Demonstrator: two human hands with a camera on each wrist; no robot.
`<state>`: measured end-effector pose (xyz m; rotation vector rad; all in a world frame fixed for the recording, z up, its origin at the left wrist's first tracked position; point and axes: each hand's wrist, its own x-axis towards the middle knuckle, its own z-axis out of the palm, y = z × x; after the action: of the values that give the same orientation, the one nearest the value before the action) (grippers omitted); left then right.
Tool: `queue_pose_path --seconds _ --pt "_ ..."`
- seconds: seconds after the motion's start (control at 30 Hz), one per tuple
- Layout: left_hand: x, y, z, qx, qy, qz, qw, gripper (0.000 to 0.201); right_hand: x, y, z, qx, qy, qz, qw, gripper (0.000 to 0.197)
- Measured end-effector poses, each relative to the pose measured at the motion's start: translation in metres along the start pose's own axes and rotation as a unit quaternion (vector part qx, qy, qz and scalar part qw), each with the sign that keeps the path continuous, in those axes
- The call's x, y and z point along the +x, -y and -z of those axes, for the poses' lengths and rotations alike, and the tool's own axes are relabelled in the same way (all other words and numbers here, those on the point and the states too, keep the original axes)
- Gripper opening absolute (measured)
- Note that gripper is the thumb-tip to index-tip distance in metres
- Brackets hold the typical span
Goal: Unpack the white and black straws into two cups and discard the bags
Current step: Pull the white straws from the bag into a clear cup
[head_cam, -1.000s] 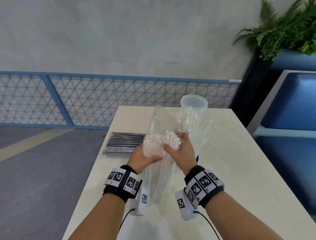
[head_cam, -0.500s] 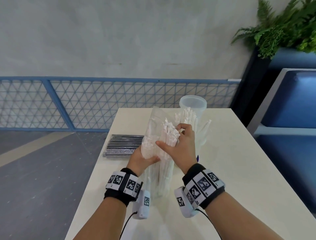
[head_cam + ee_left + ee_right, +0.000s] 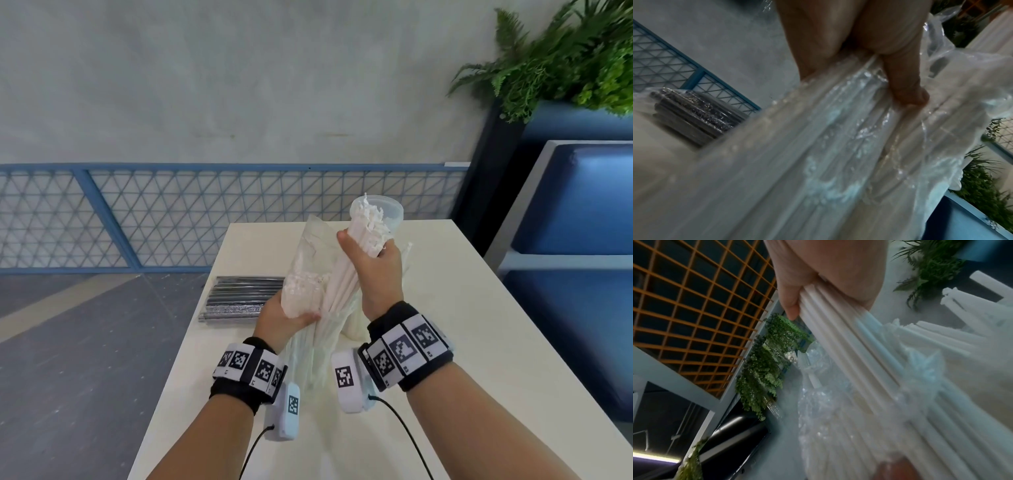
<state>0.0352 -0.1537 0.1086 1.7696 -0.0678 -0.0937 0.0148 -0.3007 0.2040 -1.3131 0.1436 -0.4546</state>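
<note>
My left hand (image 3: 284, 317) grips the clear bag of white straws (image 3: 305, 284), held upright over the table (image 3: 462, 308); the left wrist view shows fingers (image 3: 906, 78) curled round the crinkled bag (image 3: 818, 154). My right hand (image 3: 375, 270) grips a bundle of white straws (image 3: 368, 226) pulled partway up out of the bag; the thumb (image 3: 789, 301) and palm wrap the bundle (image 3: 838, 331). A clear cup (image 3: 390, 214) stands behind the bundle. Another cup with white straws is mostly hidden behind my right hand. A sealed bag of black straws (image 3: 239, 296) lies at the table's left edge.
The table's left edge drops to a grey floor (image 3: 68, 359). A blue mesh fence (image 3: 171, 212) runs behind the table. A fern planter (image 3: 565, 61) and a blue bench (image 3: 582, 205) stand to the right.
My right hand closed round a bundle of white straws and lifted it up and to the right, partway out of the bag. The left hand kept holding the bag.
</note>
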Motion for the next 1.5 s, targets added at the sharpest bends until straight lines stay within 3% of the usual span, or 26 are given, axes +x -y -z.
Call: queue_pose_path --seconds 0.07,0.2,0.4,0.57,0.7,0.8,0.9,1.1,1.27,1.5 --pt "-0.002 0.0 -0.002 -0.009 -0.012 -0.003 1.0 0.051 -0.003 -0.005 0.002 -0.029 0.024 -0.005 0.999 0.036" --pt "-0.003 0.001 -0.003 -0.036 -0.03 0.001 0.999 0.048 -0.011 -0.02 0.005 -0.121 0.077 -0.001 0.99 0.022" --pt "-0.006 -0.003 -0.002 0.004 0.005 0.004 1.0 0.048 0.004 -0.01 0.005 -0.056 -0.01 -0.024 0.998 0.008" --pt "-0.006 0.0 -0.002 0.019 0.007 -0.006 1.0 0.054 0.019 -0.008 0.007 -0.004 -0.071 -0.044 0.997 0.011" --pt "-0.008 -0.003 -0.006 -0.005 0.006 -0.006 1.0 0.05 0.007 -0.025 0.008 -0.071 -0.003 -0.073 0.995 0.033" --pt "-0.008 -0.005 -0.007 -0.035 -0.002 0.007 0.999 0.047 0.0 -0.032 0.001 -0.11 0.017 -0.079 0.991 0.031" --pt "-0.006 -0.002 -0.003 -0.022 0.005 0.006 1.0 0.046 0.007 -0.021 -0.003 -0.061 -0.03 -0.083 0.994 0.014" --pt "-0.005 0.003 0.006 -0.019 0.01 -0.002 1.0 0.05 0.028 0.005 -0.004 0.039 -0.086 -0.074 0.993 0.013" --pt "-0.002 0.004 0.009 -0.033 0.004 0.014 0.999 0.048 0.038 0.009 0.001 0.102 -0.119 -0.107 0.982 0.01" --pt "0.0 0.005 0.004 -0.036 -0.027 0.026 0.999 0.049 0.034 -0.005 0.002 0.068 -0.038 -0.148 0.986 0.012"
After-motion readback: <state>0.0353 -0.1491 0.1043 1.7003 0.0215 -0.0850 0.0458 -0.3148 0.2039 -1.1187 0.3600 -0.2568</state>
